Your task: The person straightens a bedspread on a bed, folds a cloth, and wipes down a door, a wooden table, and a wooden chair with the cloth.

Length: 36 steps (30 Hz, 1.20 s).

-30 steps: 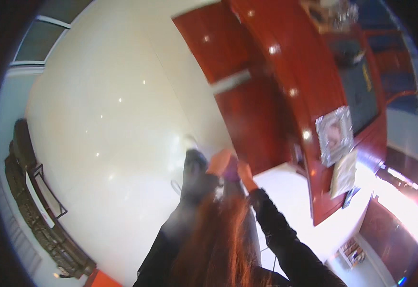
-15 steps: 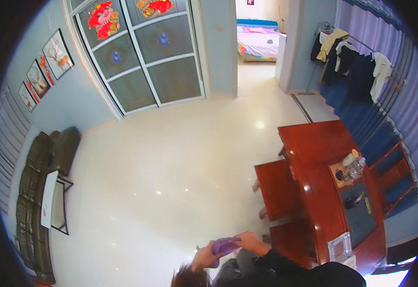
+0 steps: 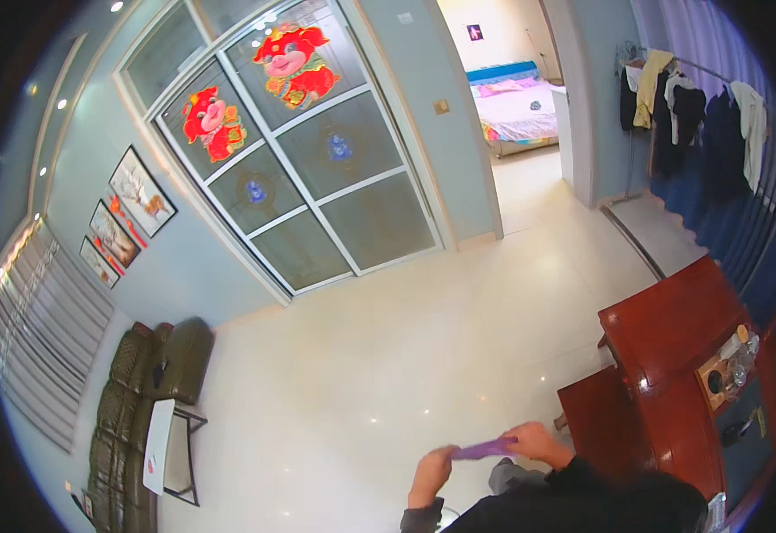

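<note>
A purple cloth (image 3: 482,450) is stretched in a narrow strip between my two hands, low in the view. My left hand (image 3: 431,473) is closed on its left end, while my right hand (image 3: 539,442) grips the right end. Both forearms, in dark sleeves, come in from the lower edge. Just below the cloth shows something grey (image 3: 514,477), partly hidden by my right arm.
To the right stand a reddish wooden table (image 3: 672,324) and a matching stool (image 3: 605,417). A tray (image 3: 716,382) with glassware sits on the table. At left are a dark sofa (image 3: 117,435) and a white side table (image 3: 159,444). Sliding doors (image 3: 317,231) stand ahead.
My hands have moved apart, pulling the bunched purple cloth into a taut strip. The view has tilted up and shifted, so the room's furniture appears lower and farther right.
</note>
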Each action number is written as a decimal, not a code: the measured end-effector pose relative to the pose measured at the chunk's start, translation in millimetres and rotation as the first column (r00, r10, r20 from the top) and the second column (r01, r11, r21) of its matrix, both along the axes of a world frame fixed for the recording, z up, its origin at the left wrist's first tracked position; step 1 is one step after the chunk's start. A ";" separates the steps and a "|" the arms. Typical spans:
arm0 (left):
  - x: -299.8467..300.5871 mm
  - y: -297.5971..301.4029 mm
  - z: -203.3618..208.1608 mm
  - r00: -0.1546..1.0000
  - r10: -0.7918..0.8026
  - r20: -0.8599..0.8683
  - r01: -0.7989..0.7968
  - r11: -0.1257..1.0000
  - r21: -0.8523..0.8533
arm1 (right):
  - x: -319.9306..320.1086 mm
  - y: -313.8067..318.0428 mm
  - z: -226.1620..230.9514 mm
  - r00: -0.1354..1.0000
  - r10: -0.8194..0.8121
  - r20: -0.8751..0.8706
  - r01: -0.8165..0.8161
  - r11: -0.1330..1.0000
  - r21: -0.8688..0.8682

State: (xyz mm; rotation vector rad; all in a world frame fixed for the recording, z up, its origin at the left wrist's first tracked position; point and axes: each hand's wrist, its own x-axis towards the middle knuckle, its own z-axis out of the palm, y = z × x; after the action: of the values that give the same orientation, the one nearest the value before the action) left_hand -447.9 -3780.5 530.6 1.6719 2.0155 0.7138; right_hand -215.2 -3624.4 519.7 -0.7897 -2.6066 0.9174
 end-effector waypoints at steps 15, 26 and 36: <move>-202.4 329.6 -28.5 0.874 0.311 0.373 -0.371 0.923 0.100 | -167.5 350.2 51.2 0.981 0.014 -0.193 0.011 0.992 0.127; -142.2 745.9 48.0 0.876 -0.440 0.196 0.418 0.897 0.143 | -51.8 498.3 29.8 0.704 -0.710 0.025 0.710 0.704 -0.023; 15.6 949.4 57.2 0.751 -0.645 0.140 0.612 0.760 0.218 | 75.5 634.1 -10.2 0.333 -0.938 0.096 0.942 0.328 -0.067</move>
State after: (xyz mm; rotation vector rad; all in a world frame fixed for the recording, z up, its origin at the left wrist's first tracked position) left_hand -432.3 -2831.1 587.9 2.1009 1.1375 0.7606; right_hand -139.7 -2990.3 509.5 -2.0445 -1.5187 0.6100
